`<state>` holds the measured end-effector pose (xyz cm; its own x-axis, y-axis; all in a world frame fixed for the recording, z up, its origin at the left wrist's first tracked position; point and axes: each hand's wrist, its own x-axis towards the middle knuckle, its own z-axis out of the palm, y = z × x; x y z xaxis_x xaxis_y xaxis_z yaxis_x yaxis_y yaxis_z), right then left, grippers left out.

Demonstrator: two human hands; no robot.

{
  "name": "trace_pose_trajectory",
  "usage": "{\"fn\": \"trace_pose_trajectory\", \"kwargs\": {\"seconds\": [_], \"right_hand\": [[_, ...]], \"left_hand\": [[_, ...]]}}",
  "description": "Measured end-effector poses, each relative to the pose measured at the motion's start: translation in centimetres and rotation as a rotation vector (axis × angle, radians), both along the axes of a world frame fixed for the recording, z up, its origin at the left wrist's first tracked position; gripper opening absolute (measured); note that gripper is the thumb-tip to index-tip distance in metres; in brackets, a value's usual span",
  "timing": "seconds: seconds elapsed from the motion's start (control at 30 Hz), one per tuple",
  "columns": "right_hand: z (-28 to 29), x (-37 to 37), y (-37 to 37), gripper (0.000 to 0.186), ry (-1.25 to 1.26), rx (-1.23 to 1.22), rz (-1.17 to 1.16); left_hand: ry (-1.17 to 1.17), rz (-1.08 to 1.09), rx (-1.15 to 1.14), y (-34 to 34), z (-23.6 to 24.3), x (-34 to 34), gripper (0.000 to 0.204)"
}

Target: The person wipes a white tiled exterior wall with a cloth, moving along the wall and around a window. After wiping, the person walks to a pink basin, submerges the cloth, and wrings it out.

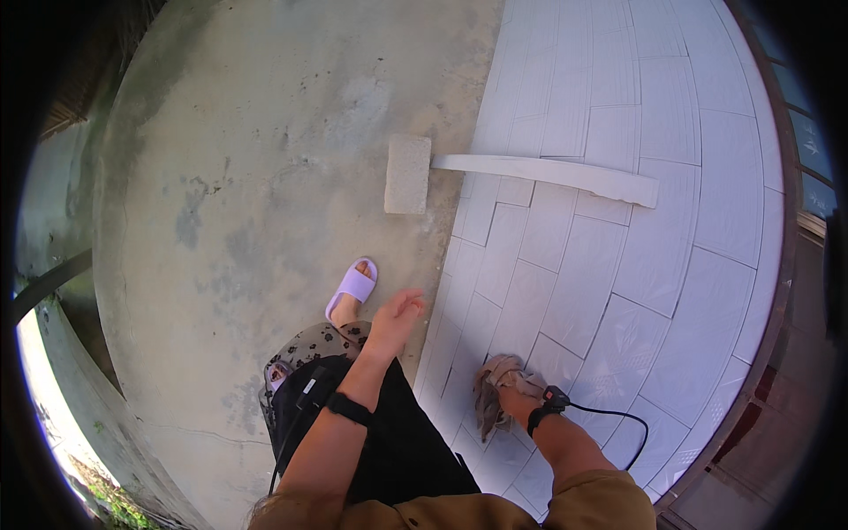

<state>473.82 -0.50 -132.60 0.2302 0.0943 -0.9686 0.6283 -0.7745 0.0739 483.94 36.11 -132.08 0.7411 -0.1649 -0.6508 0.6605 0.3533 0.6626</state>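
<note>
My right hand (511, 397) grips a crumpled greyish-brown cloth (488, 408) against the white-tiled surface (565, 265) on my right. The cloth hides part of its fingers. My left hand (395, 327) hangs in the air near the border between tiles and concrete, its fingers slightly bent and apart. Nothing shows in it.
Concrete ground (247, 177) spreads to the left, where my foot stands in a lilac slipper (353, 287). Ahead, a rough pale block (407, 175) sits beside a long white strip (548, 170) that reaches across the tiles. A black cable (642, 442) loops from my right wrist.
</note>
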Motion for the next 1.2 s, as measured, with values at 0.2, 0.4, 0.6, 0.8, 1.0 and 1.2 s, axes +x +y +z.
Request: {"fn": "trace_pose_trajectory", "kwargs": {"seconds": [0.2,0.4,0.6,0.8,1.0,1.2], "right_hand": [[-11.7,17.4,-2.6,0.058,-0.221,-0.048,0.187],[-24.7,36.5,0.7,0.059,-0.660,-0.073,0.292],[-23.9,8.2,2.5,0.062,0.003,0.142,-0.024],[-28.7,7.8,-0.2,0.058,0.072,0.114,-0.034],[-38.4,38.7,1.5,0.063,-0.509,-0.049,0.169],[-41.1,35.0,4.4,0.061,-0.492,0.022,0.145]], "left_hand": [[0.057,0.041,0.065,-1.8,-6.3,2.2,0.033],[0.155,0.073,0.027,-2.5,-15.9,7.7,0.035],[0.253,0.045,-0.033,-2.3,-21.1,5.0,0.034],[0.352,0.083,0.151,1.1,-23.0,4.3,0.033],[0.243,0.148,-0.039,0.2,-24.8,9.1,0.031],[0.251,0.182,0.021,-0.4,-27.2,11.8,0.032]]}}
